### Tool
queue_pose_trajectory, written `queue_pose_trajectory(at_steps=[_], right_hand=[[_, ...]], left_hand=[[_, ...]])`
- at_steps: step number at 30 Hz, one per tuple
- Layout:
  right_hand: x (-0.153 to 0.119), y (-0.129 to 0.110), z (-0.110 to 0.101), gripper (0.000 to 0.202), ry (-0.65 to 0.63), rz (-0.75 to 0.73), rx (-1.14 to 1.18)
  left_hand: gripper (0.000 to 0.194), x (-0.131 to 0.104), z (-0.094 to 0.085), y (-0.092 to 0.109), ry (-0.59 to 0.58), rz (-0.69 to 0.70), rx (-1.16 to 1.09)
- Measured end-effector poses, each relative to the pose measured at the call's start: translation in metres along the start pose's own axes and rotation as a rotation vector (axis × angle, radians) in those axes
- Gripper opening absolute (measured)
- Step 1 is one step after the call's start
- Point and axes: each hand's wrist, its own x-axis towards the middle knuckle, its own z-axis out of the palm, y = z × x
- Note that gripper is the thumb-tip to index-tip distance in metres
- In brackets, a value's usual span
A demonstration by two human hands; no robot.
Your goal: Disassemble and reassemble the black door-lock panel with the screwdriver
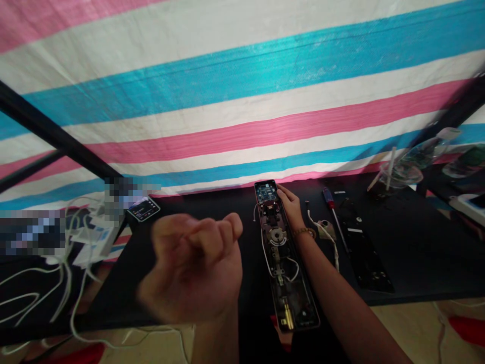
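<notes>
My left hand [199,268] is raised close to the camera, left of the casing, its palm side toward me. Its fingers are curled in and blurred; whether they hold anything small is hidden. My right hand [291,206] grips the upper right edge of a long opened casing [278,235], which looks like an electronic lock body. Inside it show a blue circuit board [266,191] at the far end, a round metal part [277,235], white wires and a brass-coloured cylinder [288,314]. The casing's near end reaches over the table's front edge.
Right of my arm lie a wired metal part [326,230], a screwdriver [332,205] and a long black panel [361,247]. Clear cups [401,174] stand at the back right. A lit screen device [144,209] and white cables [66,273] are at the left. A striped sheet [242,111] hangs behind.
</notes>
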Motion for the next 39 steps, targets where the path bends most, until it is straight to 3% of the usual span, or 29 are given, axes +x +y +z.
queue_pose_trajectory(at_steps=[2,5,7,9,13,26,33,39], right_hand=[[0.0,0.0,0.001,0.055,0.005,-0.011,-0.006],[0.0,0.0,0.002,0.056,0.006,-0.012,0.006],[-0.001,0.0,0.002,0.055,-0.011,-0.007,0.036],[-0.001,0.0,0.002,0.055,-0.033,-0.006,0.066],[-0.001,0.0,0.002,0.053,-0.049,-0.003,0.082],[-0.005,-0.004,0.003,0.051,-0.03,-0.037,0.073],[-0.001,0.003,0.004,0.05,-0.021,-0.017,0.009],[0.005,0.01,0.001,0.051,0.002,0.017,0.004]], left_hand=[[0.017,0.013,0.002,-0.053,-0.07,0.044,0.187],[0.021,0.022,-0.017,-0.131,-0.12,-0.119,0.637],[0.032,0.02,-0.032,-0.168,-0.165,-0.213,0.695],[0.039,0.015,-0.041,-0.188,-0.21,-0.305,0.631],[0.054,0.006,-0.043,-0.196,-0.21,-0.445,0.472],[0.08,0.0,-0.051,-0.19,-0.3,-0.492,0.375],[0.04,0.003,-0.055,-0.199,-0.179,-0.394,0.525],[0.031,0.004,-0.055,-0.201,-0.154,-0.441,0.565]])
